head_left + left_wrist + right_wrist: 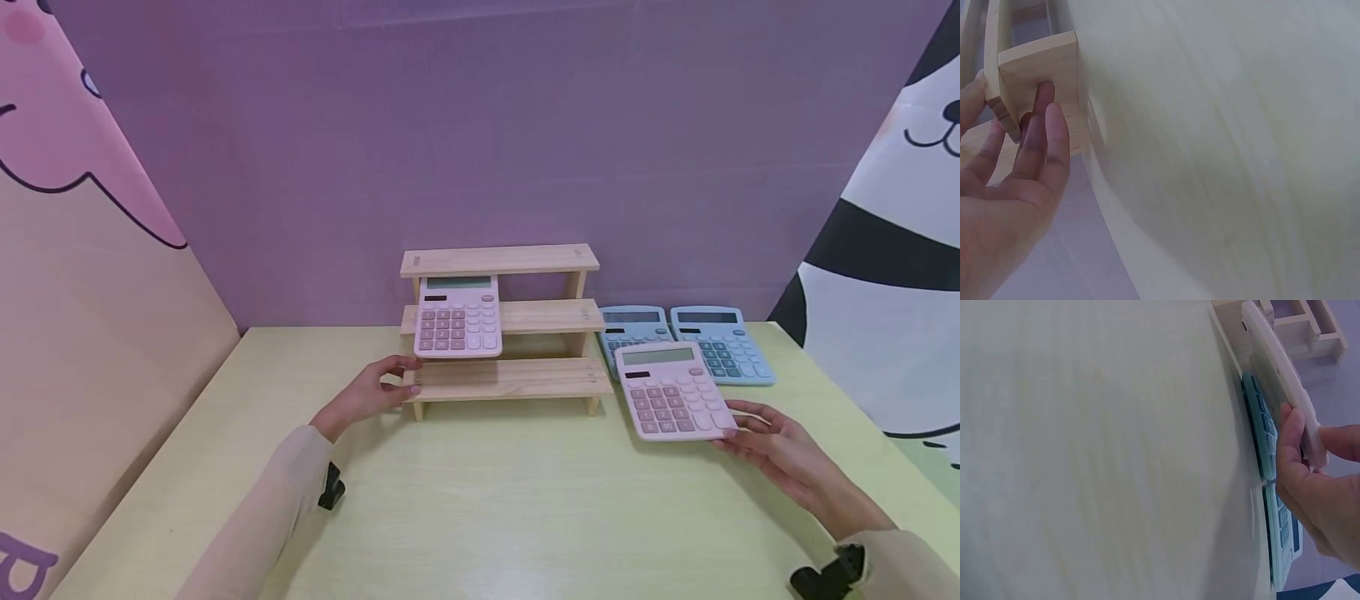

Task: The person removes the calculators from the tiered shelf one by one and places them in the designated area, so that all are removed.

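A small three-tier wooden shelf (517,380) stands near the back of the table. My left hand (366,393) grips the left end of its lowest board, thumb on one face and fingers on the other, as the left wrist view shows. One pink calculator (459,318) leans on the middle tier at the left, keys facing me. My right hand (783,457) pinches another pink calculator (669,392) by its lower right corner. In the right wrist view, this held calculator (1291,381) is tilted and raised above the table.
Two blue calculators, one on the left (633,317) and one on the right (723,346), lie side by side at the back right, partly behind the held one. A purple backdrop (450,150) rises behind the table (495,500), with printed panels on both sides.
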Demonstrator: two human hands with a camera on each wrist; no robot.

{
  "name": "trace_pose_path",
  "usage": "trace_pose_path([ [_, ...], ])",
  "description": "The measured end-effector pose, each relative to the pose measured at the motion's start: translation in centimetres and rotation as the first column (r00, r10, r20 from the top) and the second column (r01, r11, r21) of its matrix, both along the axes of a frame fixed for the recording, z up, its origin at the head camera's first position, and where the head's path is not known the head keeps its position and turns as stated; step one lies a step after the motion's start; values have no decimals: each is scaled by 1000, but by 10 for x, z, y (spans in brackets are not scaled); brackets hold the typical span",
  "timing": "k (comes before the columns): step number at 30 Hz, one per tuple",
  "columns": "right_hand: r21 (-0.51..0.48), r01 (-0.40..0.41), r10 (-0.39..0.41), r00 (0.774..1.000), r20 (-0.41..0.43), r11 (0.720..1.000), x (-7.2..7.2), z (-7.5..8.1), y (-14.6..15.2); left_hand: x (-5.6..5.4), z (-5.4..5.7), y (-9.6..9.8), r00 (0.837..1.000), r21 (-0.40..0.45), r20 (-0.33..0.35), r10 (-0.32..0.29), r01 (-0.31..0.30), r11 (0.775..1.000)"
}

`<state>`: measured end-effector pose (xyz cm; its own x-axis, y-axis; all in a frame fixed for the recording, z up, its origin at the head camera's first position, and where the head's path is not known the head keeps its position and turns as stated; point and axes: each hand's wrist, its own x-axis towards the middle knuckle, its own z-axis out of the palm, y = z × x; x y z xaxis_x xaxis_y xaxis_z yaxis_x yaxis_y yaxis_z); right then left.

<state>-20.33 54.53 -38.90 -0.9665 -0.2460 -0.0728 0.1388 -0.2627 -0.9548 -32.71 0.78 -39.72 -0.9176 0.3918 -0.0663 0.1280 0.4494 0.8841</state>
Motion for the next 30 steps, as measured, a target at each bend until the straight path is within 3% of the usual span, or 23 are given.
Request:
trace_pose_path([
  [11, -41, -52, 51, 998, -36, 998, 2, -8, 1, 4, 2, 1, 1000, 18, -5, -22, 22, 1000],
  [20, -32, -61, 62, 998, 23, 998, 0, -7, 3, 17, 21, 4, 999, 31, 23, -29, 29, 999],
  [30, 38, -45, 39, 990, 139, 998, -4, -3, 4, 3, 1, 1, 1000, 25, -12, -20, 20, 1000],
])
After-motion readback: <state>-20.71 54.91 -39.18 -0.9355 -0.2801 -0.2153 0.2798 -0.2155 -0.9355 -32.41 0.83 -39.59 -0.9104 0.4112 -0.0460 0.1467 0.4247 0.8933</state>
